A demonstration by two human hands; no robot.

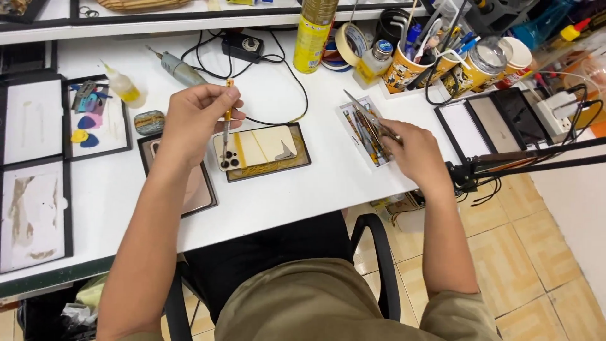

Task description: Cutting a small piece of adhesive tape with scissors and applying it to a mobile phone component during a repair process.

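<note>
My left hand grips a thin orange-handled tool upright, its tip pointing down at the camera corner of a gold phone lying back-up in a black tray. My right hand rests on a small white tray of tools to the right and holds metal tweezers, their points aimed up and to the left. A cable runs from the orange tool to a black controller at the back.
Black-framed mats and coloured picks lie at the left, beside a glue bottle and a grey rotary tool. A yellow spray can, tape rolls and cups of tools stand behind. A black chair armrest is below.
</note>
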